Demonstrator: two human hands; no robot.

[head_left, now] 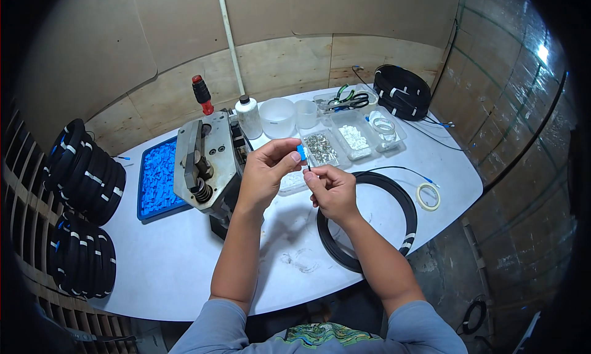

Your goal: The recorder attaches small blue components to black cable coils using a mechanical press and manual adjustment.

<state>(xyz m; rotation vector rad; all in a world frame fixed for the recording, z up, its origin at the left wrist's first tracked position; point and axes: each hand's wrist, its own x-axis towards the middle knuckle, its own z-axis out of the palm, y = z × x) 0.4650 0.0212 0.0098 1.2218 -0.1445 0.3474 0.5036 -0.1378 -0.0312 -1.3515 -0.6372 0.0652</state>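
Observation:
Over the middle of the table, my left hand point(265, 172) pinches a small blue plastic connector point(301, 152) between thumb and fingertips. Just below it, my right hand point(334, 194) is closed around the thin black cable point(309, 167), whose end runs up to the connector. Whether the cable end sits inside the connector I cannot tell. A large coil of black cable point(409, 209) lies under and beside my right forearm; its other end, blue-tipped, stretches toward the right. Beyond my hands stands a clear tray of small metal parts point(321, 148).
A metal hand press point(212, 154) stands left of my hands, beside a blue tray of blue connectors point(161, 175). Behind are a white bottle point(249, 117), tubs, a box of white pieces point(354, 138) and scissors point(354, 101). Masking tape point(428, 196) and bundled cable coils point(402, 92) lie right.

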